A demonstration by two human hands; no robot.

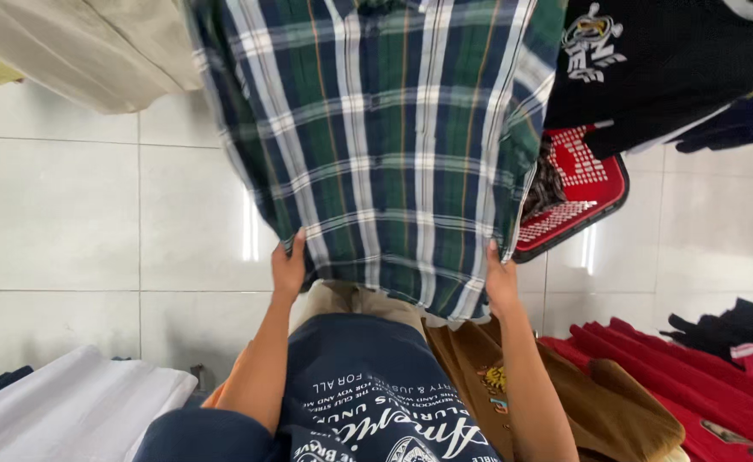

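Note:
A plaid shirt [385, 145] in green, navy and white hangs in front of me, filling the upper middle of the head view. My left hand [288, 267] pinches its lower left hem. My right hand [500, 281] grips the lower right hem. Both arms reach up from below, holding the bottom edge spread apart. Below the shirt I see my own navy printed top [368, 402].
A red plastic basket [577, 192] with clothes sits on the white tiled floor [60, 214] at the right. A black printed garment [658, 60] hangs top right, a beige one [77, 47] top left. Brown [590, 402] and red [693, 376] clothes lie bottom right, white fabric [68, 411] bottom left.

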